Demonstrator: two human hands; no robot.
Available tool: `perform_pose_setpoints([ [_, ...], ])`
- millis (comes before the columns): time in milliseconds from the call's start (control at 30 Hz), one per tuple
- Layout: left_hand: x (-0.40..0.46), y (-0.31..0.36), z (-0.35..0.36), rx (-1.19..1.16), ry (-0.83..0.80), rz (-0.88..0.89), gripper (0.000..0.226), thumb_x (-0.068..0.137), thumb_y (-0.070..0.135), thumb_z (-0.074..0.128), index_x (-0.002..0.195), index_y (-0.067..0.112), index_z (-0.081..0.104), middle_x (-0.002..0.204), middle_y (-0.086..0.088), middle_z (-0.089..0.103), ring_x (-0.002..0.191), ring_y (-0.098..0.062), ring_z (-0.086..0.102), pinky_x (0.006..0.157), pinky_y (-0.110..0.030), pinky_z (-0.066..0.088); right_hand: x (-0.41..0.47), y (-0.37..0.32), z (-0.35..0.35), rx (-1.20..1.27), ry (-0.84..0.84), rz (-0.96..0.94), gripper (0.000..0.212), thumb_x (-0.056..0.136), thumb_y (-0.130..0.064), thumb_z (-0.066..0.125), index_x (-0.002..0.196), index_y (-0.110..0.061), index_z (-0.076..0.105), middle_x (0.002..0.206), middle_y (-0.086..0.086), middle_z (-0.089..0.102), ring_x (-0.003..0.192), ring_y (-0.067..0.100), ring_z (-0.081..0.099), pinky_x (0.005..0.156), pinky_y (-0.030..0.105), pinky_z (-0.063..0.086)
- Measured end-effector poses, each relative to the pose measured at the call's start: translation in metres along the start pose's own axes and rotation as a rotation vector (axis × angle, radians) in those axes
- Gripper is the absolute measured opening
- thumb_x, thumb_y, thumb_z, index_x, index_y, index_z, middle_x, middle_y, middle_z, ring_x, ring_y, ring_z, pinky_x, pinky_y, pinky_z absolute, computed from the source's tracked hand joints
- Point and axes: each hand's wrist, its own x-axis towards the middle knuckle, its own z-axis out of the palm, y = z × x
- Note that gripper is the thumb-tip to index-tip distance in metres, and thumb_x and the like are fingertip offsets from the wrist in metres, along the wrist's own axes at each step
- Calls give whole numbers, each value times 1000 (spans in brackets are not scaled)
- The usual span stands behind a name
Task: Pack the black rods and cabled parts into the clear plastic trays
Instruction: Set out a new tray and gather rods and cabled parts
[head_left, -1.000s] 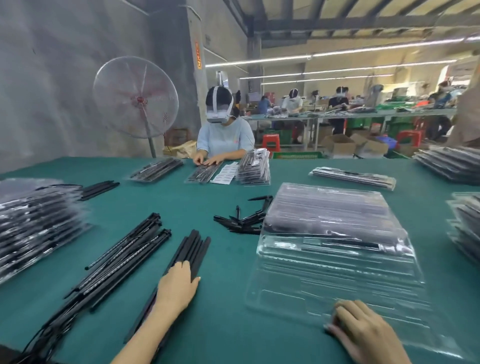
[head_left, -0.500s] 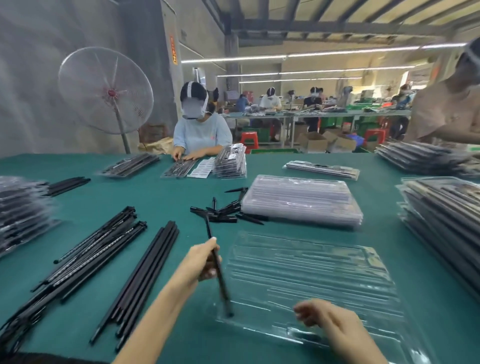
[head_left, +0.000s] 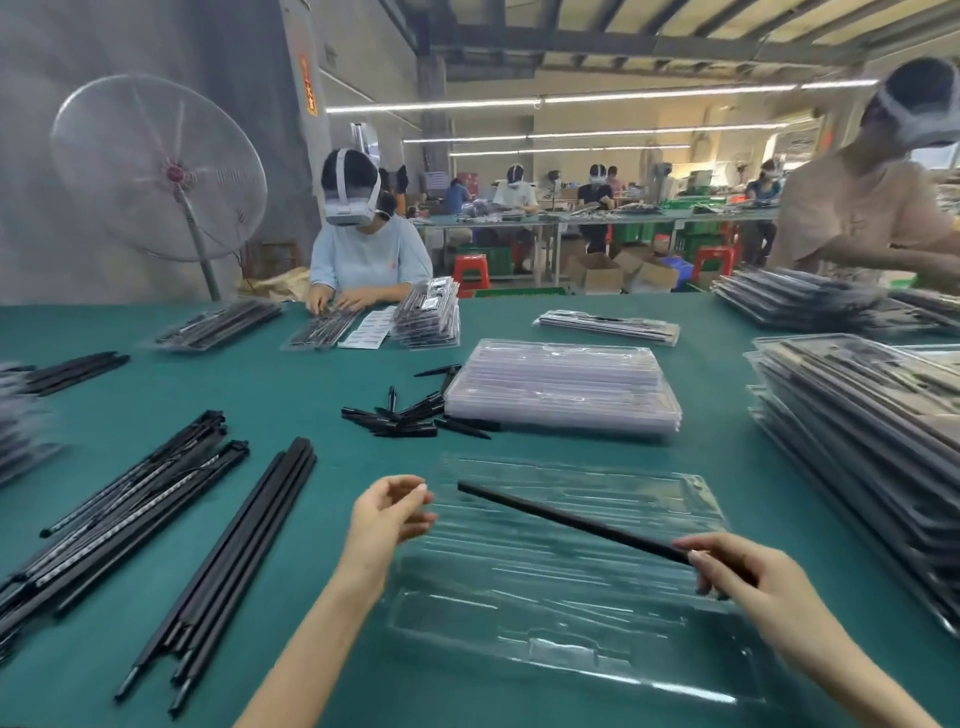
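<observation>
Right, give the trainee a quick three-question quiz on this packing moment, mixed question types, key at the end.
1. True or false: the right hand pinches one end of a black rod held over the clear tray.
2. Multiple choice: the left hand is
A. pressing the tray flat
B. holding nothing, fingers loosely curled, by the tray's left edge
C. gripping a cabled part
3. Fill in: the stack of empty clear trays lies on the far side of the open tray, with a scatter of short black ____ just left of it.

Key: 1 true; 2 B; 3 pieces

black rod (head_left: 571, 521) over clear tray (head_left: 545, 597)
</observation>
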Motion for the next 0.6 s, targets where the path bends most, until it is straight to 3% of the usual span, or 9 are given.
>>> perform_pose_setpoints([
  [100, 17, 1, -14, 444, 86, 226, 22, 86, -1, 63, 83, 21, 62, 80, 0, 65, 73, -20, 59, 71, -23, 50, 15, 12, -2, -58, -85, -10, 30, 87, -14, 65, 90, -45, 69, 78, -10, 69, 70, 1, 60, 71, 15, 43],
  [233, 24, -11, -28, 838, -105, 390, 27, 88, 12, 66, 106, 32, 65, 97, 12, 63, 91, -7, 54, 79, -11, 38, 27, 25, -7, -101, -133, -93, 50, 83, -3, 69, 101, -49, 62, 96, -20, 68, 93, 2, 62, 86, 17, 45],
  [333, 22, -22, -32, 961, -253, 456, 34, 91, 23, 63, 122, 38, 60, 107, 18, 57, 104, -2, 48, 95, -16, 34, 32, 31, -6, -237, -122, -184, 48, 78, -2, 74, 98, -44, 66, 90, -15, 69, 87, 2, 62, 80, 13, 45],
  [433, 17, -28, -28, 966, -269, 537, 30, 89, 23, 66, 113, 41, 67, 99, 23, 55, 99, 2, 48, 93, -20, 39, 33, 43, -3, -277, -54, -267, 45, 72, 0, 78, 90, -40, 70, 90, -20, 67, 87, -5, 60, 77, 10, 45],
  [500, 16, -28, -27, 958, -254, 584, 26, 86, 20, 69, 105, 39, 71, 95, 24, 56, 95, 2, 50, 89, -24, 41, 35, 43, 0, -339, -1, -411, 14, 85, -22, 70, 90, -35, 69, 98, -25, 62, 88, -6, 55, 76, 13, 44],
  [533, 15, -27, -27, 957, -250, 595, 24, 86, 21, 70, 102, 38, 73, 94, 23, 56, 94, 2, 50, 88, -25, 42, 36, 44, 0, -382, 21, -442, 15, 92, -39, 57, 88, -33, 71, 100, -25, 58, 86, -5, 52, 75, 15, 43],
  [600, 14, -27, -28, 992, -245, 647, 18, 84, 21, 72, 94, 35, 75, 92, 22, 56, 91, 3, 48, 85, -25, 41, 39, 43, 0, -430, 51, -493, 46, 96, -54, 38, 84, -29, 74, 97, -21, 52, 81, -2, 46, 70, 17, 41],
])
